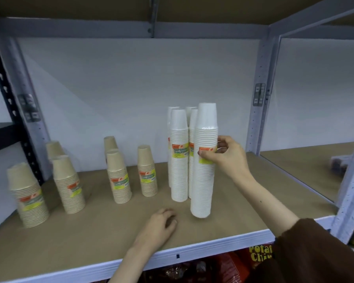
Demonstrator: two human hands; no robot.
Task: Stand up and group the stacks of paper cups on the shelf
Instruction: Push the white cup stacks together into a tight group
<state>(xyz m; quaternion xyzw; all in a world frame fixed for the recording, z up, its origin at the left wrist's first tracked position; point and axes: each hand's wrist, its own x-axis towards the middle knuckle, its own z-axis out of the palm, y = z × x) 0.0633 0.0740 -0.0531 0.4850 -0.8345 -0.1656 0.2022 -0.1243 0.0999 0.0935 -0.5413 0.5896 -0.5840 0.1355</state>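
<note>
- We hold a tall white stack [204, 160] in our right hand [223, 158], thumb on the front over its label and fingers around the back; it stands upright, with its base at or just above the shelf [90, 231], and we cannot tell if it touches.
- Our left hand [161, 223] rests on the shelf board near the front edge, fingers loosely curled, holding nothing.
- Just behind and left of the held stack, the other white stacks [179, 160] already stand close together as one group; we count about four, but the rear ones are partly hidden.
- The brown stacks are all upright too: three in the middle [119, 176] and three at the left [67, 184], with gaps between them.
- We judge the task nearly finished: no stack lies down, the white ones are almost joined, and only this last stack needs to go against its group. Perhaps the brown stacks can still come closer.
- Each stack carries an orange, yellow and green label [180, 150]; its writing is too blurred for us to read.
- Under the shelf, a red bag [258, 255] shows yellow letters "Potat" and "Chi", probably potato chips.
</note>
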